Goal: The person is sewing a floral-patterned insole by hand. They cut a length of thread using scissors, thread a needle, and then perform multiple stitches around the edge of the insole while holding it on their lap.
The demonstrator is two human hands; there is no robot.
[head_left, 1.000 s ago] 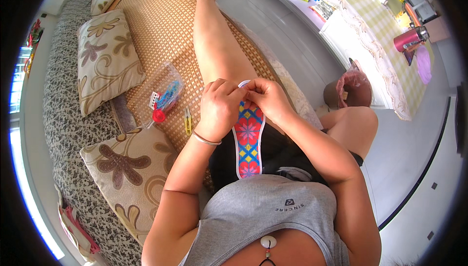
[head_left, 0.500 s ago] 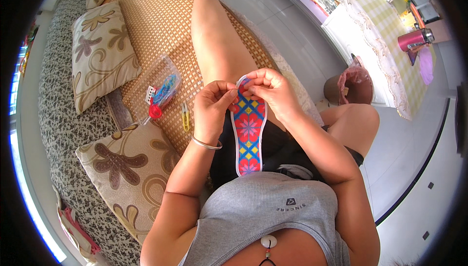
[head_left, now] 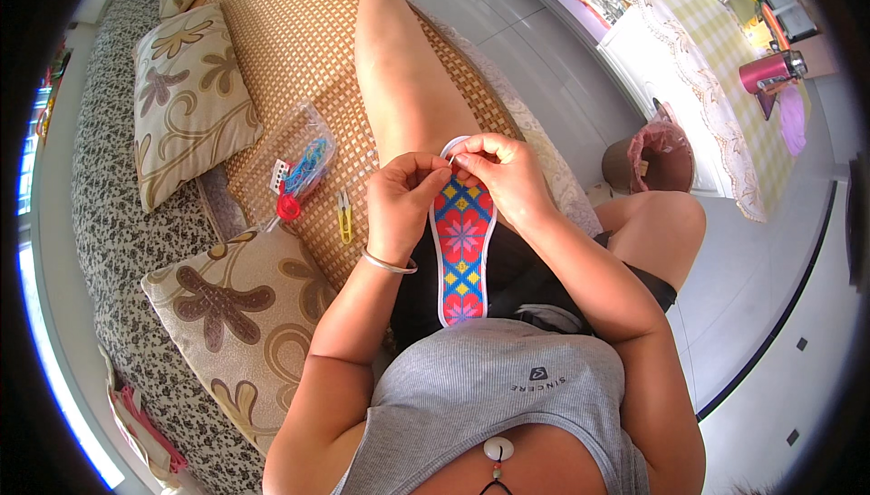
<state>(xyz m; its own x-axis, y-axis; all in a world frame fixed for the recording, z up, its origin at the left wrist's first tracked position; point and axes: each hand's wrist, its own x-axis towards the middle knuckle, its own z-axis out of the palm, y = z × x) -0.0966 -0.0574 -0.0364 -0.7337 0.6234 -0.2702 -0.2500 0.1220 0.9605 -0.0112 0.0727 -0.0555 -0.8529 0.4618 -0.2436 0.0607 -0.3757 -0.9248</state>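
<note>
An embroidered insole [head_left: 464, 241], white-edged with red, blue, yellow and pink stitching, lies lengthwise on my lap. Over its far end, my left hand [head_left: 405, 196] has thumb and forefinger pinched together. Close beside it my right hand [head_left: 506, 178] also pinches, its fingertips almost meeting the left ones. Between the two sets of fingertips shows a thin pale sliver, too small to name. The fingers cover part of the insole's far end. Left of my left hand, yellow-handled thread snips [head_left: 344, 219] rest on the woven mat.
A clear plastic bag [head_left: 313, 128] with blue thread and a red thread bundle [head_left: 288, 208] lies on the woven mat [head_left: 281, 33]. Patterned cushions [head_left: 217, 305] are at the left. A lined waste bin [head_left: 625, 167] stands on the floor at right, near a cloth-covered table [head_left: 671, 42].
My right fingers have come down and curled in closer to the left fingertips. My left hand has shifted slightly right. The insole has stayed in place.
</note>
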